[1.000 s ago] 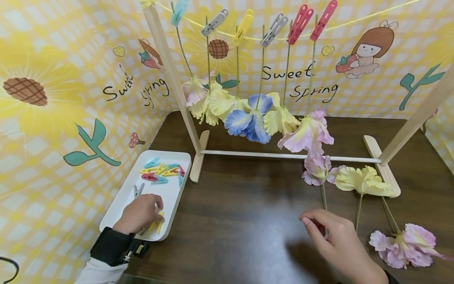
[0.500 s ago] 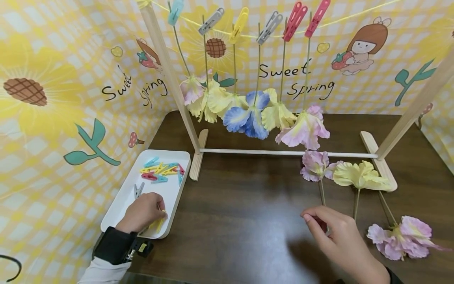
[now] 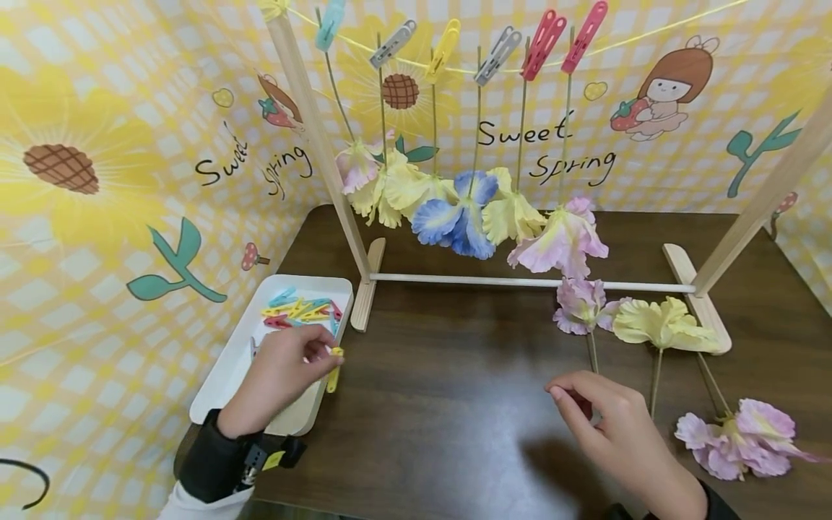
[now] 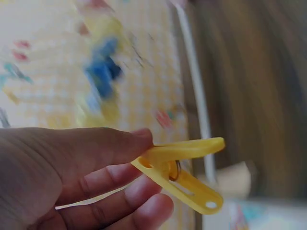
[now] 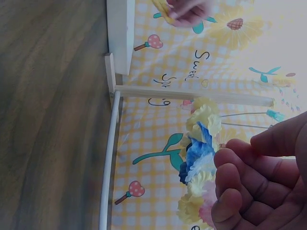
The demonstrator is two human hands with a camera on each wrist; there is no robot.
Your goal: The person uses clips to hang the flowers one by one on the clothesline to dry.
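My left hand (image 3: 279,372) pinches a yellow clothespin (image 4: 184,170) between thumb and fingers, over the right rim of the white tray (image 3: 211,393). In the left wrist view its handle ends point away from the fingertips. My right hand (image 3: 614,426) hovers over the table with fingers loosely bent and nothing between them, near the stems of a lilac flower (image 3: 581,305) and a yellow flower (image 3: 663,323). More clothespins (image 3: 302,309) in several colours lie in the tray's far end. A grey one there is mostly hidden behind the left hand.
A wooden rack (image 3: 325,144) with a white lower bar (image 3: 468,279) stands at the back. From its yellow string (image 3: 669,27), clothespins hold several flowers upside down, among them a blue flower (image 3: 458,217). A pink flower (image 3: 741,439) lies at the right of the dark table (image 3: 416,404).
My left hand has lifted the yellow clothespin from the tray and moved up and right to the tray's edge. The right hand has stayed nearly in place.
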